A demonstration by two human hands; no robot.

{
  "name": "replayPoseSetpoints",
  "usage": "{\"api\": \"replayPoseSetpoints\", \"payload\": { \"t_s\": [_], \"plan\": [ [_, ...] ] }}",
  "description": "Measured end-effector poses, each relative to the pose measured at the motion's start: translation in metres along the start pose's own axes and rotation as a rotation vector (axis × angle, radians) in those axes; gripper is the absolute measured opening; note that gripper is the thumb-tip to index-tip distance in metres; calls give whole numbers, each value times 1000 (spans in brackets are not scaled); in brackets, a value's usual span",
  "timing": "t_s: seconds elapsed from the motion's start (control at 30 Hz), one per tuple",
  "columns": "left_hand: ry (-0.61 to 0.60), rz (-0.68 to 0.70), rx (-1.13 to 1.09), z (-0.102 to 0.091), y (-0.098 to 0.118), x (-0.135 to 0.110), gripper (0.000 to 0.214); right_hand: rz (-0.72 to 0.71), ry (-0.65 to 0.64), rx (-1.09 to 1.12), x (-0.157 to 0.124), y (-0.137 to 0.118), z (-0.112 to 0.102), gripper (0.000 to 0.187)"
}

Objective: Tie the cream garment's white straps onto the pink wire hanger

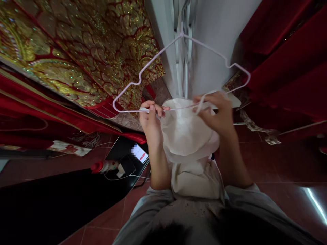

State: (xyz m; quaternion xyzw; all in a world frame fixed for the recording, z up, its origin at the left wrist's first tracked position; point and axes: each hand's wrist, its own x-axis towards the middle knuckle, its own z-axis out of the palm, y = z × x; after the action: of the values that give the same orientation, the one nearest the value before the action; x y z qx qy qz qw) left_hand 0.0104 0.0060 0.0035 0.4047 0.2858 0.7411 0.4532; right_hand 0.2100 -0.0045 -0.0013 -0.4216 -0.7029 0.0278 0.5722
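A pale pink clothes hanger point(182, 35) hangs by its hook in front of a grey panel. My left hand point(153, 119) is closed around the left part of its bottom bar, with a bit of white cloth showing by the thumb. A white strap point(201, 103) is pinched in my right hand point(219, 110) and loops over the bar's right part. That hand is slightly blurred. Below the bar a cream-white garment point(182, 139) hangs in soft folds between my forearms. Its lower part lies against my body.
Gold-sequined red clothing point(107, 44) hangs close on the left, and dark red cloth point(288, 61) on the right. A black table point(84, 190) at lower left bears a lit phone point(140, 153), a red-capped bottle point(103, 166) and a white cable. Red tiles point(260, 163) cover the floor.
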Motion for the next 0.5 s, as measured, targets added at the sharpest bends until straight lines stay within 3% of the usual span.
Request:
{"api": "replayPoseSetpoints", "payload": {
  "t_s": [0.07, 0.17, 0.37, 0.5],
  "plan": [
    [7, -15, 0, -1, 2, -4, 26, 62, -120, -130, -3, -5, 12, 31],
    [-25, -95, 31, -16, 15, -15, 31, 72, -88, -167, -12, -9, 23, 31],
    [-35, -123, 449, -66, 73, -45, 26, 38, -110, -147, -20, -15, 26, 31],
    [28, 58, 672, -70, 102, -34, 34, -14, -93, -154, -21, -12, 22, 27]
  ]
}}
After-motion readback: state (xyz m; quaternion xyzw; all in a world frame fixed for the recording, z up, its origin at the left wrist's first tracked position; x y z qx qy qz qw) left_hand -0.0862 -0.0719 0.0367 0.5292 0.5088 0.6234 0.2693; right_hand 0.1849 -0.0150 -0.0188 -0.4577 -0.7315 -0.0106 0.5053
